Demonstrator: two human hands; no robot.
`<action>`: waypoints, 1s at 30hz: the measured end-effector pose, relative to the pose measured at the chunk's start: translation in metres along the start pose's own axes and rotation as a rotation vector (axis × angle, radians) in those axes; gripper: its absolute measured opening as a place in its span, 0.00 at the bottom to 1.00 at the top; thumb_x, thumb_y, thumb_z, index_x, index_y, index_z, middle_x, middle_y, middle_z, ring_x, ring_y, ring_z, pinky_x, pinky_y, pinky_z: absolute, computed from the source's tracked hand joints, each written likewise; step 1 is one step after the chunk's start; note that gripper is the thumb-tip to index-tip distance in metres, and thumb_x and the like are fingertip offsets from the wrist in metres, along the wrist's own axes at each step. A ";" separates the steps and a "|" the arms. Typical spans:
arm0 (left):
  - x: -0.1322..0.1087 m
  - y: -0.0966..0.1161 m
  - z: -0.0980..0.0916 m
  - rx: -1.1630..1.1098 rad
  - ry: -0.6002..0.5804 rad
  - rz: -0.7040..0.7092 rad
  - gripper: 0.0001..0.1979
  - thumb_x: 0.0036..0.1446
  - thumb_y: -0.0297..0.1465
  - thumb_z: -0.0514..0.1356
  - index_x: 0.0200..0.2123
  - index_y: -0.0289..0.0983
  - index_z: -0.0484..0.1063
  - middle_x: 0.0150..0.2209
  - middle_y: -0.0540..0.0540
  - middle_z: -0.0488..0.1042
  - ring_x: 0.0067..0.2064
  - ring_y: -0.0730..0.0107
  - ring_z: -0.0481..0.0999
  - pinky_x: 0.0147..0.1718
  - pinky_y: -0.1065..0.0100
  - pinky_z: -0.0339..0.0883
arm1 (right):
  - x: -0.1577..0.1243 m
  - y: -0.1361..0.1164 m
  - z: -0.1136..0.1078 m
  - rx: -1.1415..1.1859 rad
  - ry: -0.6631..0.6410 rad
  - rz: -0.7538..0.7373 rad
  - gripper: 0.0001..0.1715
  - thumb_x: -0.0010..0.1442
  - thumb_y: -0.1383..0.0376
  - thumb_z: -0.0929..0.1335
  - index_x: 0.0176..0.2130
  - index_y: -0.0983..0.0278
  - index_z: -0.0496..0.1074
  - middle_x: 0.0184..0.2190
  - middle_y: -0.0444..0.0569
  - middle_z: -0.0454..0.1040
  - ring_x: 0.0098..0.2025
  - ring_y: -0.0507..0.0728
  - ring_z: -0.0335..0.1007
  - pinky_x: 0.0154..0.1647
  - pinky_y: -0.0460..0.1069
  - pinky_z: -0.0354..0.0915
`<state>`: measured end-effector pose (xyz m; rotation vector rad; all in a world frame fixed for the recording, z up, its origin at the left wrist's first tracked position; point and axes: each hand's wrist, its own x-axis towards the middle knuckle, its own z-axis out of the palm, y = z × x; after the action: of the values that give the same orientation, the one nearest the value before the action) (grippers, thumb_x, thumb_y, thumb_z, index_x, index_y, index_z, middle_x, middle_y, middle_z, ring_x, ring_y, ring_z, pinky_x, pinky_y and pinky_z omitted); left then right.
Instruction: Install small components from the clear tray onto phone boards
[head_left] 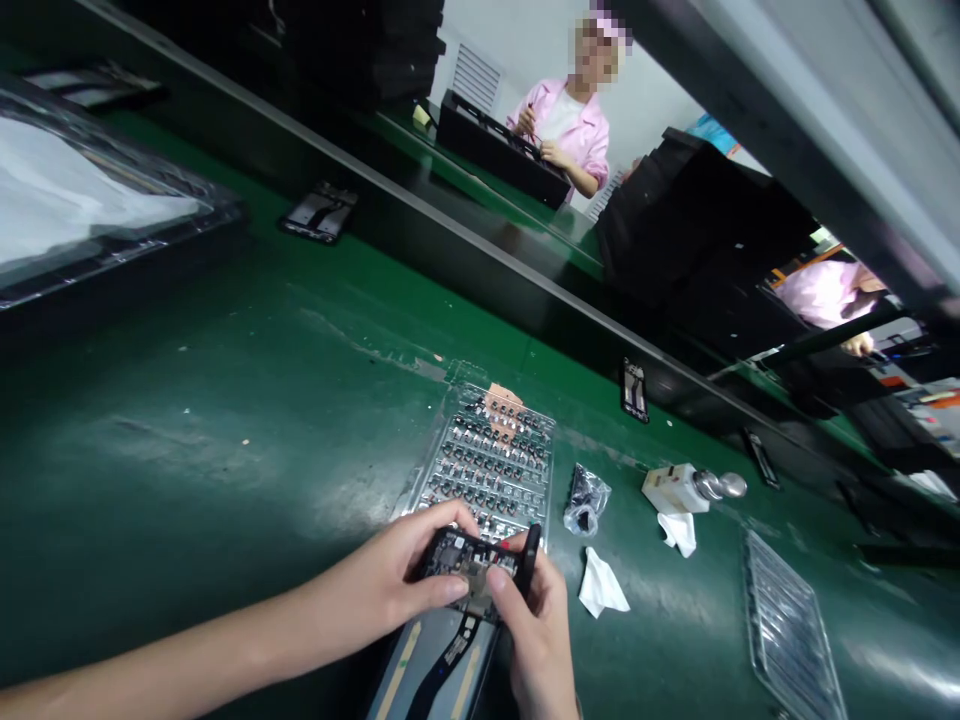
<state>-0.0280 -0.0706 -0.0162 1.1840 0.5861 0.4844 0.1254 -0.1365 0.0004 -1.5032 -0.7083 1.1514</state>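
An opened phone body point(442, 660) with a bare circuit board at its upper end and a dark flex strip below lies at the bottom centre. My left hand point(409, 575) grips its upper left edge, the thumb pressing on the board. My right hand point(536, 620) closes round the upper right edge, thumb on the board. A black slender tool point(531, 558) stands up between the fingers and thumb of my right hand. Just beyond my hands, a clear tray point(550, 470) holds rows of small dark parts, with an orange-pink piece at its far end.
Right of the tray are a plastic bag point(587, 498), a white cloth point(602, 583), a white bottle point(676, 489) and another clear tray point(795, 630). More phone parts point(321, 212) lie along the ledge. A large wrapped tray point(112, 210) sits left. Across the bench, a person point(574, 130) works.
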 end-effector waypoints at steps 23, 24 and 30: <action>0.001 0.007 0.002 0.272 0.076 -0.005 0.07 0.56 0.30 0.55 0.40 0.39 0.64 0.36 0.52 0.69 0.38 0.67 0.66 0.38 0.69 0.58 | 0.015 -0.001 -0.009 -0.479 -0.181 -0.131 0.11 0.55 0.60 0.67 0.26 0.64 0.65 0.22 0.41 0.63 0.26 0.50 0.57 0.28 0.44 0.54; 0.001 0.007 0.002 0.266 0.075 -0.003 0.08 0.56 0.30 0.55 0.40 0.39 0.64 0.36 0.52 0.69 0.38 0.66 0.66 0.38 0.69 0.58 | 0.015 -0.002 -0.009 -0.480 -0.181 -0.130 0.11 0.55 0.60 0.67 0.27 0.65 0.65 0.22 0.41 0.63 0.26 0.50 0.57 0.28 0.45 0.54; -0.003 0.012 0.002 0.250 0.080 -0.007 0.08 0.59 0.34 0.52 0.41 0.39 0.64 0.37 0.51 0.69 0.40 0.65 0.66 0.39 0.68 0.59 | 0.016 -0.001 -0.006 -0.465 -0.186 -0.131 0.11 0.54 0.61 0.67 0.25 0.64 0.64 0.21 0.40 0.61 0.25 0.50 0.55 0.27 0.44 0.52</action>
<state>-0.0294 -0.0698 -0.0044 1.4038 0.7347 0.4632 0.1371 -0.1244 -0.0040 -1.7105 -1.2495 1.0805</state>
